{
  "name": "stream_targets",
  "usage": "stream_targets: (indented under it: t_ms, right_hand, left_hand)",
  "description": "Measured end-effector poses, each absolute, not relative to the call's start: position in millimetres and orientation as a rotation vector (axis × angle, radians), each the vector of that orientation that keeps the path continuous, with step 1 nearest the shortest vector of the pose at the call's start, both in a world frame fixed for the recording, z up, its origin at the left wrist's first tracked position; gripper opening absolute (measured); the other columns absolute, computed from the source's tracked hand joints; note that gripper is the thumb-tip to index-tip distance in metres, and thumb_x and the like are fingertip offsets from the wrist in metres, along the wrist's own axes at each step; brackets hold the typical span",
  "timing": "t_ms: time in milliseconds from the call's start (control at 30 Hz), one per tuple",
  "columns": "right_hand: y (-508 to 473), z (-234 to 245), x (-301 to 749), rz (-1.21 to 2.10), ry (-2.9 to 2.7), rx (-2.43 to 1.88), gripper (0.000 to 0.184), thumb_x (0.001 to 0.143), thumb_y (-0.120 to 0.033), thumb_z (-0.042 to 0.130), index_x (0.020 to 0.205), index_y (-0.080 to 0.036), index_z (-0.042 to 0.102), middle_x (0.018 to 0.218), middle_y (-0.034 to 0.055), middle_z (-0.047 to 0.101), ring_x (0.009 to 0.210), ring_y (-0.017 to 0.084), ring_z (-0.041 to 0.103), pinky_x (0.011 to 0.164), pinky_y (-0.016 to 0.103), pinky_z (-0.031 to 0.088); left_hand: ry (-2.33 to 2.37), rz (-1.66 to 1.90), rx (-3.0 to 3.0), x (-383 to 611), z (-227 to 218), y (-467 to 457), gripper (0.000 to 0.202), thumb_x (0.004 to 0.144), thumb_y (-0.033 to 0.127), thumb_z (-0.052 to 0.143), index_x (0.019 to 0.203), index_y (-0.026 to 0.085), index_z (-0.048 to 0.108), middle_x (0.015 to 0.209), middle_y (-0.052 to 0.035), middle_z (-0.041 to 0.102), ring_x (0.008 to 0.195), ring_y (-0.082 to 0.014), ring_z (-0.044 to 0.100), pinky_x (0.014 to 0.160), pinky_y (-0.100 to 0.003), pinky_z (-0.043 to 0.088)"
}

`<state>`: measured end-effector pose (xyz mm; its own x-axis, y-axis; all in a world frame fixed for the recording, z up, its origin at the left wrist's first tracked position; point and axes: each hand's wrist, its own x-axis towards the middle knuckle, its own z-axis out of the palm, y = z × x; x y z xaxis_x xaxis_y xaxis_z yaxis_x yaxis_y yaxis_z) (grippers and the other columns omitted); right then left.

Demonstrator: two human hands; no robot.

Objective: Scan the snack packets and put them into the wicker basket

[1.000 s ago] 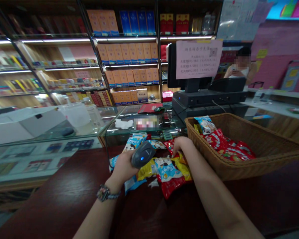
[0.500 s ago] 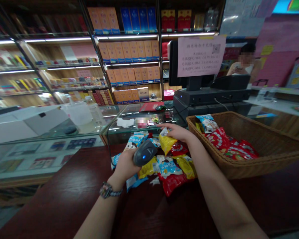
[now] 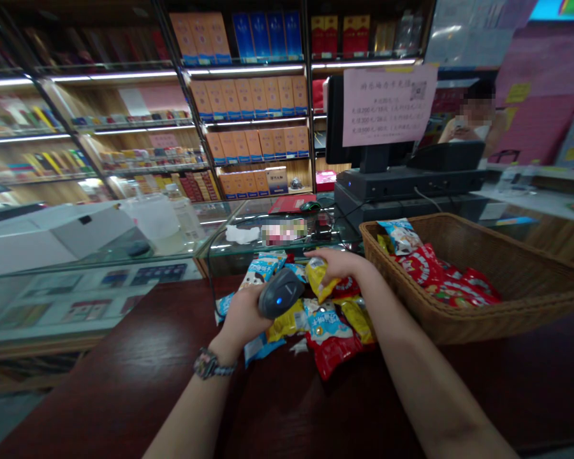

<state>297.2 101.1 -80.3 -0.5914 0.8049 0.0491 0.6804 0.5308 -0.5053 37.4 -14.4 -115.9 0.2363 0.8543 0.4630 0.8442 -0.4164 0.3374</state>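
My left hand (image 3: 243, 313) is wrapped round a dark handheld barcode scanner (image 3: 281, 293) with a lit blue spot. My right hand (image 3: 337, 262) grips a yellow snack bag (image 3: 317, 278) at the pile's upper right; its fingertips are partly hidden. Beneath and around both hands lie blue-and-white snack bags (image 3: 261, 268), a yellow bag (image 3: 287, 324) with a barcode and a red bag (image 3: 333, 354) at the near side. To the right stands a wicker basket (image 3: 440, 319) with red bags (image 3: 463, 287) and a blue-and-white bag (image 3: 402, 237) inside.
Behind the pile is a glass counter (image 3: 220, 245) with a red mat and mouse (image 3: 310, 206). A monitor with a pink notice (image 3: 387, 105) stands at back right. A white box (image 3: 52, 236) sits at left. A person (image 3: 476, 121) is beyond the monitor.
My right hand and the yellow bag have shifted slightly lower. The scanner stays over the pile in my left hand. The whole view has shifted a little.
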Motion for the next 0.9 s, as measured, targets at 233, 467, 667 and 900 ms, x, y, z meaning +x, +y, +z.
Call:
stream_targets:
  t_ms: [233,467,667,900]
  right_hand:
    - [100.7,-82.5,291.9,0.796,-2.528,-1.062,0.055,0.078,-0.025,0.069,0.133,-0.028,0.061,0.133,0.0014,0.063,0.12,0.022,0.059,0.101,0.03,0.044]
    - [96.8,-83.1,286.0,0.84,-2.472,-1.1,0.07,0.064,-0.021,0.08,0.131,-0.031,0.061,0.122,-0.0006,0.069,0.102,0.02,0.066,0.087,0.027,0.05]
    - [103.0,-87.1,282.1,0.743,-2.345,-1.021,0.038,0.072,-0.014,0.072,0.108,-0.025,0.074,0.113,-0.0009,0.072,0.107,0.02,0.065,0.095,0.028,0.046]
    - [103.2,-91.2,276.5,0.758,-2.306,-1.076,0.06,0.061,-0.014,0.08,0.118,-0.029,0.071,0.124,-0.0013,0.068,0.11,0.021,0.064,0.095,0.028,0.047]
  left_hand:
    - [1.675,0.96,2.46,37.4,-115.2,-14.7,0.015,0.061,0.017,0.06,0.074,0.018,0.067,0.071,-0.0062,0.072,0.065,-0.021,0.067,0.058,-0.028,0.047]
    - [1.671,0.968,2.463,35.9,-115.7,-15.1,0.016,0.061,0.017,0.061,0.075,0.018,0.067,0.071,-0.0053,0.072,0.065,-0.0201,0.067,0.058,-0.027,0.047]
    - [1.682,0.972,2.461,34.9,-115.7,-14.5,0.015,0.061,0.018,0.06,0.075,0.018,0.066,0.073,-0.0062,0.073,0.067,-0.0207,0.068,0.06,-0.027,0.047]
    - [1.699,0.988,2.454,35.5,-116.4,-14.9,0.016,0.061,0.016,0.06,0.076,0.018,0.067,0.073,-0.0059,0.073,0.066,-0.0205,0.068,0.059,-0.027,0.046]
